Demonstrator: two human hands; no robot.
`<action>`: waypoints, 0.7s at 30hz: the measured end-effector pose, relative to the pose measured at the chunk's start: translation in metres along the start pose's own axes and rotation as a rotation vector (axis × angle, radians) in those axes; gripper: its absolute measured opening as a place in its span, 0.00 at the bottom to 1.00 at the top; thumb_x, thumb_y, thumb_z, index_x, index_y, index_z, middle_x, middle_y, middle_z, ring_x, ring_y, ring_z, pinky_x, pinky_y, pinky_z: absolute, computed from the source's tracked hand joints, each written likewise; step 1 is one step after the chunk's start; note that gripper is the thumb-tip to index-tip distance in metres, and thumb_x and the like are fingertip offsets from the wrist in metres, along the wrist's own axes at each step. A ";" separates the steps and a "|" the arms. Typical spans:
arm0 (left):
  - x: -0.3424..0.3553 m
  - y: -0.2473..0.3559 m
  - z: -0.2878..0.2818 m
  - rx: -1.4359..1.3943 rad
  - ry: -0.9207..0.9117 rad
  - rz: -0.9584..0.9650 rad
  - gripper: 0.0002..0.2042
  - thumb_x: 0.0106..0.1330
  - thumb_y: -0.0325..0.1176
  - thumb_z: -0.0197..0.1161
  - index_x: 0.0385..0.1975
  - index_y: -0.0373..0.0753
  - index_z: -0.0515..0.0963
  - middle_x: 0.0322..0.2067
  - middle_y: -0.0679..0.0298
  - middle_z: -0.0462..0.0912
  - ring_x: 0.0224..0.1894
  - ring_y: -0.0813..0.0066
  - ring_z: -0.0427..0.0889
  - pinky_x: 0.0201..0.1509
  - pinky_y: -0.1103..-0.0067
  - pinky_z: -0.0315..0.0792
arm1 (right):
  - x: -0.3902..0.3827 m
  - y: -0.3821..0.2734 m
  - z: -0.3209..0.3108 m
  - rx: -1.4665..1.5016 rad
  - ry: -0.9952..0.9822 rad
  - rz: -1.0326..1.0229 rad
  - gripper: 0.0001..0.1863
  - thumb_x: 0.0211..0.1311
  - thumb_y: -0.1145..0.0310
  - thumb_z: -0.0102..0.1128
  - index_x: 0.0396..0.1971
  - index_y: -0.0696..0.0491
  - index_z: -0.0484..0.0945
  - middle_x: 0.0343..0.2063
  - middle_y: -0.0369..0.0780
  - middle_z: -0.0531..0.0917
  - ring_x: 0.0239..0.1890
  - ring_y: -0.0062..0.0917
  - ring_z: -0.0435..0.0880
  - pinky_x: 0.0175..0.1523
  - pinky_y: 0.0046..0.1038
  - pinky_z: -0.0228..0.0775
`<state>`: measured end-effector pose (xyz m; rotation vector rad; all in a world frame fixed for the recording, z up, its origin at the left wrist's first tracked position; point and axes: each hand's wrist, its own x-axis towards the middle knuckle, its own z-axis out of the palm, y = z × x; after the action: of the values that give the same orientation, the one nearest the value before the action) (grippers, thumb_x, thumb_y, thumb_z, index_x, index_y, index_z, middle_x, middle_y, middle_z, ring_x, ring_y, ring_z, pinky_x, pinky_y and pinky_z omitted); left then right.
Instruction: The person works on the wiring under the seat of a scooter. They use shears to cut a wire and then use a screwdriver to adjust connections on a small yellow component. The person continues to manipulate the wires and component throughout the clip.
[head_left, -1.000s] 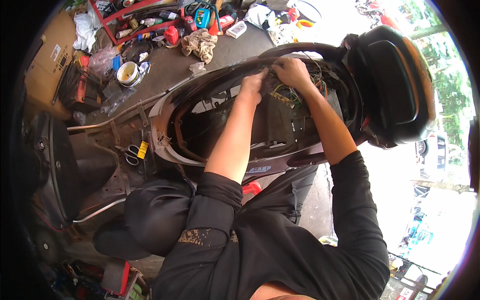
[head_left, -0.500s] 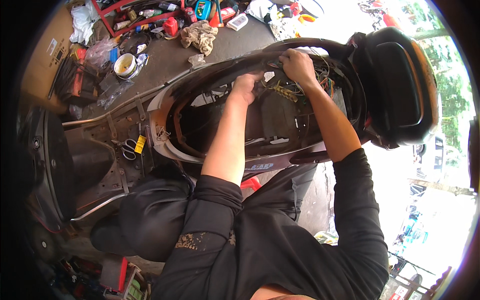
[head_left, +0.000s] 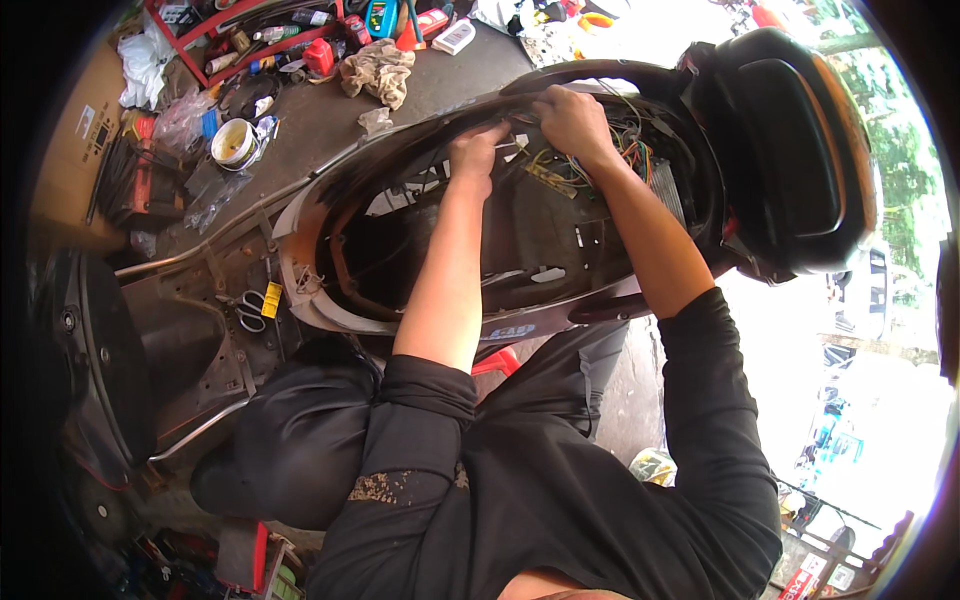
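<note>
A dark scooter body (head_left: 620,305) lies across my view with its seat compartment uncovered and loose coloured wires (head_left: 635,150) at its right end. My left hand (head_left: 472,155) reaches to the far inner rim, fingers bent round something small that I cannot make out. My right hand (head_left: 575,125) is just right of it, fingers curled at the same rim; what they hold is hidden. A yellowish connector bundle (head_left: 545,172) hangs below my hands. Scissors (head_left: 250,310) and a yellow item (head_left: 271,300) lie on the floorboard at the left.
A black rear box (head_left: 780,150) sits at the scooter's right end. Behind are a red rack (head_left: 180,45), bottles, crumpled rags (head_left: 375,75), a white bucket (head_left: 235,145) and cardboard (head_left: 80,160). A black seat or bag (head_left: 290,450) and red stool (head_left: 495,360) are near me.
The view has shifted, so the scooter sits higher and further left. Both hands stay at the far rim; my left hand's fingers have reached further up along it.
</note>
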<state>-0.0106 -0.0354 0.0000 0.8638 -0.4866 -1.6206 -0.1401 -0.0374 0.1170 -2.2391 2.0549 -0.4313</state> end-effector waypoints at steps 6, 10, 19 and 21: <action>-0.006 0.005 0.011 -0.207 0.079 -0.218 0.10 0.64 0.26 0.58 0.41 0.30 0.80 0.38 0.56 0.84 0.35 0.66 0.85 0.36 0.75 0.80 | 0.000 0.006 0.002 -0.033 -0.019 0.005 0.14 0.62 0.58 0.58 0.37 0.53 0.83 0.34 0.50 0.85 0.42 0.46 0.84 0.50 0.44 0.74; -0.005 0.004 0.008 -0.497 -0.061 -0.320 0.13 0.66 0.25 0.53 0.46 0.26 0.75 0.40 0.50 0.83 0.39 0.59 0.86 0.43 0.70 0.83 | 0.000 0.005 0.001 -0.005 -0.027 -0.014 0.14 0.61 0.58 0.59 0.37 0.53 0.83 0.34 0.50 0.85 0.42 0.46 0.84 0.50 0.43 0.74; 0.021 -0.020 -0.029 -0.458 -0.107 -0.720 0.05 0.67 0.25 0.52 0.37 0.32 0.74 0.31 0.59 0.83 0.26 0.74 0.83 0.25 0.87 0.79 | 0.000 0.006 0.001 -0.016 -0.105 -0.019 0.14 0.59 0.59 0.60 0.37 0.52 0.84 0.35 0.51 0.85 0.43 0.46 0.83 0.50 0.44 0.74; 0.020 -0.023 -0.025 -0.405 -0.064 -0.732 0.04 0.66 0.25 0.53 0.34 0.34 0.75 0.26 0.64 0.81 0.18 0.85 0.75 0.17 0.94 0.68 | -0.001 0.007 0.003 -0.029 -0.103 -0.001 0.14 0.59 0.59 0.60 0.37 0.52 0.85 0.35 0.51 0.85 0.43 0.46 0.83 0.50 0.44 0.74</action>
<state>-0.0072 -0.0456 -0.0379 0.7146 0.1542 -2.3118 -0.1463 -0.0379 0.1127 -2.2287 2.0213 -0.2811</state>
